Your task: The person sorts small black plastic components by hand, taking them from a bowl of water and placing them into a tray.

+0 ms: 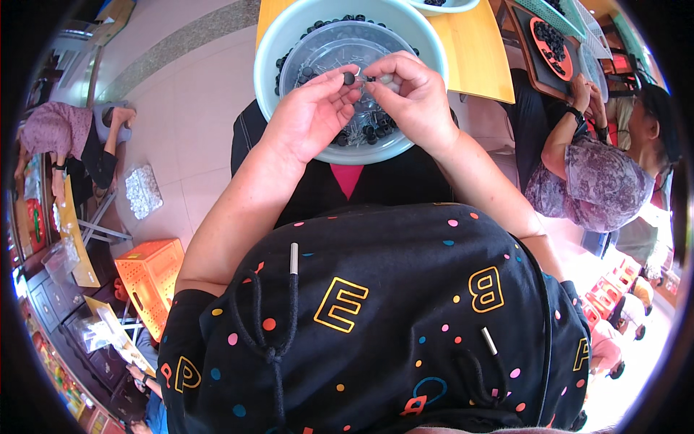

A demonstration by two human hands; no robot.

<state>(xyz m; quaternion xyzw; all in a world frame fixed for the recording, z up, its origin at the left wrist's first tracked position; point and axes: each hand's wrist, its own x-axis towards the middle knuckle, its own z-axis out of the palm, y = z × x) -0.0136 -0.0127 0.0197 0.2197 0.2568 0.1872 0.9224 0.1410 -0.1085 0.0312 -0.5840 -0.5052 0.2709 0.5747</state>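
Both hands are raised over a pale blue-green basin point(270, 50) that rests at my lap. My left hand point(303, 116) pinches a small black round knob point(348, 78) at its fingertips, palm partly turned up. Close beside it, my right hand point(419, 98) is closed, thumb against forefinger, on a tiny dark piece point(371, 79) whose kind I cannot make out. A thin, light sliver shows between the two sets of fingertips. Below them a clear plastic bowl point(318, 40) sits inside the basin, with thin clear or metallic pins point(353, 136) and several black knobs point(377, 129).
A yellow wooden table point(477, 54) stands behind the basin. At right a person point(593, 173) sits near an orange dish point(551, 47) of black parts. Another person point(65, 134) bends at far left. An orange crate point(150, 278) and a tray of white pieces point(142, 190) are on the left.
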